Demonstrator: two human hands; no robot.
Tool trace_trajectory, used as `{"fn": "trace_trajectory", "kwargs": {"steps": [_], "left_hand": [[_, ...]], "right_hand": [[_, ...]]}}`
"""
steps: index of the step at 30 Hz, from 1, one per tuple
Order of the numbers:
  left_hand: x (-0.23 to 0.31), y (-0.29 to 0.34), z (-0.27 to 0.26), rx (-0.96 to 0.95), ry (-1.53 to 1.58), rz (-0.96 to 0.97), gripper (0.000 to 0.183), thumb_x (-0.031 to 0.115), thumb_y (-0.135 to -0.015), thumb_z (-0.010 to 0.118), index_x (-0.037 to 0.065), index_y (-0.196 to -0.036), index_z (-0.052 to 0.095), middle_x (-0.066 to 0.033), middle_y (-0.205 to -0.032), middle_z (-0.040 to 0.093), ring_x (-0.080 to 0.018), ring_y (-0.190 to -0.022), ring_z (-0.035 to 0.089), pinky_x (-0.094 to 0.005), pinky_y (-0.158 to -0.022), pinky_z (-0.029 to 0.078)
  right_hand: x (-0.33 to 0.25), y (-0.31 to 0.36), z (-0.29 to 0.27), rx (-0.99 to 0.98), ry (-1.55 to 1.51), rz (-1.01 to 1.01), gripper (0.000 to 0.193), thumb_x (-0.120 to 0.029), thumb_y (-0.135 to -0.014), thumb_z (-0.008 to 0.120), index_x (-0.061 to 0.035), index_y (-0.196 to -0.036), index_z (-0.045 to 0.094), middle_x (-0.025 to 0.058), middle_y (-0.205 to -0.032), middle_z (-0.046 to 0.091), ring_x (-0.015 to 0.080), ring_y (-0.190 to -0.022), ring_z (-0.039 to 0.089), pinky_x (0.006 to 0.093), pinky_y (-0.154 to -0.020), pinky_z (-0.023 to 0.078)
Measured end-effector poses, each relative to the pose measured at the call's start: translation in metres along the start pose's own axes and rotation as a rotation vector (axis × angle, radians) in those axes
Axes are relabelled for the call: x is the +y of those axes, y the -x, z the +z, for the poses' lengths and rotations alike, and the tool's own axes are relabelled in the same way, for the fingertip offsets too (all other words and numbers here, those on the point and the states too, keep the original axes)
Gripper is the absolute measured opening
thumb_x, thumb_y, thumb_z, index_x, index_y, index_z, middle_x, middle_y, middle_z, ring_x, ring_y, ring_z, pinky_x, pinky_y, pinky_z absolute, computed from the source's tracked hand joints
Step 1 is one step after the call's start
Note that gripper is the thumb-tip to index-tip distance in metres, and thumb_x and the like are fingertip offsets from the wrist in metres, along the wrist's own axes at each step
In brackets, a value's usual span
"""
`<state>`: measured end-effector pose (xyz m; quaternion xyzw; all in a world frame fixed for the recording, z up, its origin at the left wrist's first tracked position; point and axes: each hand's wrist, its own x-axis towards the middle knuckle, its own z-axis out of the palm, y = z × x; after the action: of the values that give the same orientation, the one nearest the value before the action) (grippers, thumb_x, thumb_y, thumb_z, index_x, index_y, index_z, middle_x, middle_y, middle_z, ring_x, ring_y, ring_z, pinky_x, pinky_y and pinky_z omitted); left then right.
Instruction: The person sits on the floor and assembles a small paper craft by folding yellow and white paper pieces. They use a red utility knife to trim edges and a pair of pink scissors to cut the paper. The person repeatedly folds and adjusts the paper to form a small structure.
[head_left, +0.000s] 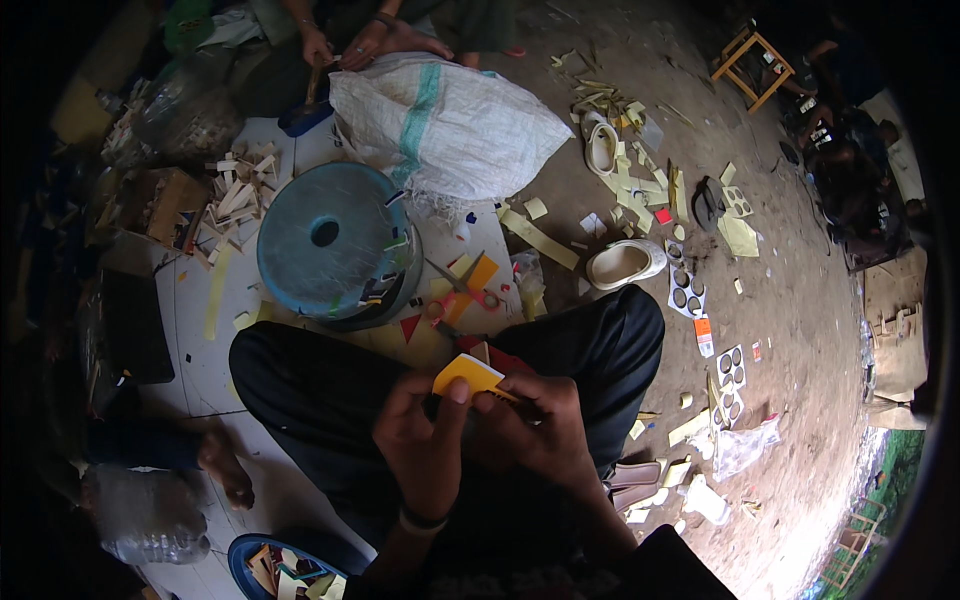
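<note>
Above my lap, I hold a small yellow piece of card (462, 376) with a white edge between both hands. My left hand (420, 440) pinches its left side, the thumb lying on the yellow face. My right hand (540, 425) grips the right end with bent fingers. Just beyond the card, a small tan piece and something red show between my legs, partly hidden. Past my knees lie scissors (462, 290) with reddish handles, beside an orange strip (484, 273). A round blue-green drum (300, 215) with a hole in its top stands to the left of them.
A white woven sack (470, 125) lies beyond the drum, near another person's hands (360, 45). Wood pieces (235, 195) are piled at left. A blue tub (245, 550) of scraps stands near my left side. White shoes (625, 263) and paper scraps litter the dirt floor at right.
</note>
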<state>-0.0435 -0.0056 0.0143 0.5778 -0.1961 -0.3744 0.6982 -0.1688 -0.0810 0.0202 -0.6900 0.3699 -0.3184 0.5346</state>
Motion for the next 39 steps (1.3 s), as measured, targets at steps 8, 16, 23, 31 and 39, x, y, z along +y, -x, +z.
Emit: {"fn": "trace_trajectory", "kwargs": {"steps": [8,16,23,31,39], "left_hand": [[0.004,0.002,-0.004,-0.017,0.035,0.045,0.015,0.001,-0.095,0.076,-0.003,-0.106,0.067,-0.0085,-0.107,0.069,-0.0113,-0.102,0.062,-0.0271,-0.094,0.047],[0.009,0.006,0.0,-0.057,0.03,0.031,0.016,0.002,-0.096,0.076,-0.003,-0.107,0.066,-0.0063,-0.104,0.067,-0.009,-0.098,0.061,-0.0238,-0.087,0.048],[0.013,0.005,0.003,0.004,0.009,-0.026,0.017,0.005,-0.097,0.077,-0.002,-0.105,0.064,-0.0041,-0.101,0.065,-0.0082,-0.096,0.06,-0.0238,-0.083,0.048],[0.013,0.001,0.004,0.0,-0.062,-0.022,0.026,0.022,-0.101,0.074,0.0,-0.109,0.063,-0.0063,-0.1,0.069,-0.0108,-0.095,0.064,-0.0262,-0.086,0.049],[0.01,0.002,-0.001,-0.107,0.076,-0.028,0.03,0.001,-0.094,0.077,-0.003,-0.12,0.061,-0.0094,-0.112,0.069,-0.0156,-0.11,0.065,-0.0297,-0.098,0.05]], "right_hand": [[-0.005,0.0,0.004,0.05,0.039,-0.107,0.016,-0.012,-0.093,0.077,0.002,-0.088,0.071,0.0087,-0.066,0.062,0.0149,-0.053,0.06,0.0301,-0.052,0.045],[-0.004,0.004,0.002,0.092,0.004,-0.067,0.027,-0.014,-0.1,0.073,0.002,-0.079,0.069,0.0055,-0.058,0.055,0.0089,-0.051,0.054,0.0295,-0.05,0.042],[0.001,0.003,0.004,0.051,-0.234,-0.031,0.033,-0.019,-0.109,0.058,0.0019,-0.085,0.065,0.0048,-0.062,0.057,0.0104,-0.055,0.056,0.0288,-0.052,0.043],[-0.003,0.006,0.003,0.007,-0.113,-0.005,0.016,-0.012,-0.099,0.072,0.0031,-0.096,0.07,0.0081,-0.071,0.066,0.0119,-0.06,0.063,0.0284,-0.056,0.047],[-0.004,0.005,0.002,0.018,-0.016,-0.029,0.015,-0.005,-0.089,0.081,0.0023,-0.101,0.076,0.011,-0.076,0.071,0.0145,-0.064,0.069,0.0276,-0.058,0.05]]}}
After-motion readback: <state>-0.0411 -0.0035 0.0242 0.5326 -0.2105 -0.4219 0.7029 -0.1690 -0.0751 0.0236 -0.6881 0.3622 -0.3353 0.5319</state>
